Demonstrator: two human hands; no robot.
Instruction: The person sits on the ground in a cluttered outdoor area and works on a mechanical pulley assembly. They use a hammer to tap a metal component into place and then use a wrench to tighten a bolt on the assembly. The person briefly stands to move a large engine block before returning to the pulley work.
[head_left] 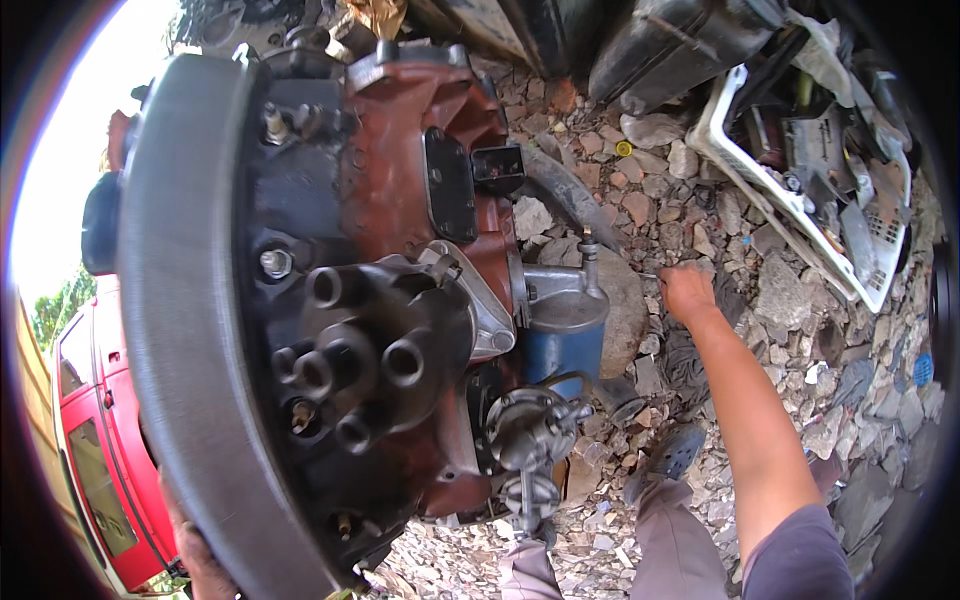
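Observation:
A large engine (pixel 400 150) with a reddish-brown block and black head fills the left and middle. Along its left side runs a long grey valve cover (pixel 185 270). At the lower left my left hand (pixel 200 560) is against this cover's outer edge, partly hidden behind it, fingers curled along it. A black distributor cap (pixel 370 350) with several round sockets faces me. Right of it sit a blue oil filter (pixel 565 340) and a metal fuel pump (pixel 530 430). My right hand (pixel 690 290) is stretched low beyond the filter, fingers closed; a thin tip shows at them, too small to name.
Broken stones and rubble (pixel 780 290) cover the ground. A white plastic crate (pixel 870 275) with scrap parts lies at the upper right, near a black container (pixel 680 50). My shoe (pixel 675 455) stands below the right hand. A red vehicle (pixel 110 430) is at the left.

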